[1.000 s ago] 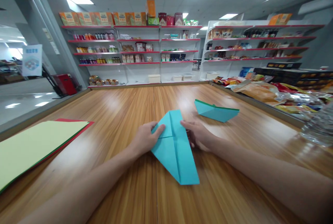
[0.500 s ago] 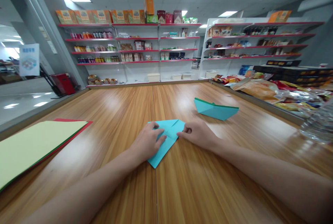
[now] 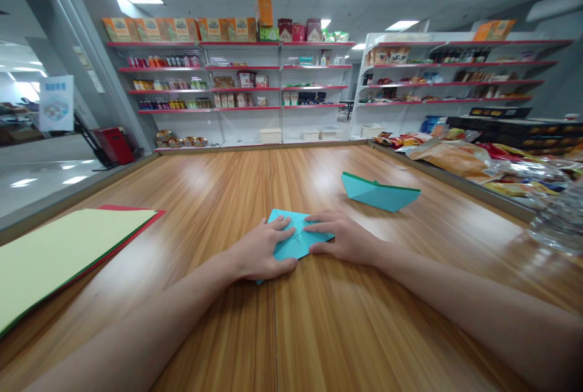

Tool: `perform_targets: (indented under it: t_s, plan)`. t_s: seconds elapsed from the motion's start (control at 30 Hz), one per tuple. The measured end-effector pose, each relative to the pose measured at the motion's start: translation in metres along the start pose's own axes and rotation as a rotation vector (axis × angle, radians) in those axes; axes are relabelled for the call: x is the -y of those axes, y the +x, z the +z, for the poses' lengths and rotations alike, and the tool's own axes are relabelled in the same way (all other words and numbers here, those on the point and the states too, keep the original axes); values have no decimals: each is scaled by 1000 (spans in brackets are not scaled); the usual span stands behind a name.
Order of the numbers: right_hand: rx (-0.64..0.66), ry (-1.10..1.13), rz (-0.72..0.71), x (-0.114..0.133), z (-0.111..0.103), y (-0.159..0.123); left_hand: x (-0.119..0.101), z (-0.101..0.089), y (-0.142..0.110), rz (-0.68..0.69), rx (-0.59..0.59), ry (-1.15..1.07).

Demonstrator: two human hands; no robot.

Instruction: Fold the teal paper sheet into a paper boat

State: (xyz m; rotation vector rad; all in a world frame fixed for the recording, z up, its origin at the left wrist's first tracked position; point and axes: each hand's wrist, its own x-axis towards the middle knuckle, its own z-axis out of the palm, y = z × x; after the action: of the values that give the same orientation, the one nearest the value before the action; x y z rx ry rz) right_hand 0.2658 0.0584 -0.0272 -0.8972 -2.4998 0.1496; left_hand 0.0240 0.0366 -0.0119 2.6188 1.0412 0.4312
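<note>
A folded light-blue sheet of paper (image 3: 291, 249) lies flat on the wooden table, creases running across its top. My left hand (image 3: 264, 249) rests on its left part, fingers spread and palm down, covering that side. From the right, my right hand (image 3: 341, 236) lays its outstretched fingers on the paper's right part. Both hands are open and press on the paper without gripping it. Beyond my right hand stands a folded paper boat (image 3: 381, 193), light blue with a green upper edge.
At the left lies a stack of coloured paper (image 3: 68, 243), pale yellow on top, with green and red below. A clear plastic object (image 3: 560, 222) stands at the right edge. Snack packets (image 3: 455, 158) and black boxes (image 3: 505, 128) lie past the table's right rim. Stocked shelves (image 3: 241, 88) line the back.
The blue paper was held up in both hands, then put down on the table, turned and folded smaller. My right hand went from pinching its edge to lying flat on it.
</note>
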Motion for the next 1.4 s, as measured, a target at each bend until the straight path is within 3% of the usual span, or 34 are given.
perform_targets:
  t_s: [0.43, 0.67, 0.77, 0.9, 1.03, 1.23, 1.4]
  plan:
    - [35, 44, -131, 13, -8, -1, 0, -8, -2, 121, 63, -116]
    - [70, 68, -200, 16, -10, 0, -5, -15, -2, 184, 119, -34]
    - [99, 87, -203, 17, -10, 1, -15, -11, -2, 213, 85, -81]
    - [123, 135, -235, 21, -9, 2, -30, -1, -2, 99, 6, -9]
    - [130, 127, -237, 24, -9, 3, -31, -4, -2, 119, -45, -56]
    - [132, 74, -278, 22, -9, 5, -26, -24, 0, 133, 135, 24]
    - [82, 38, -299, 23, -8, 3, -24, -24, 0, 145, 192, 147]
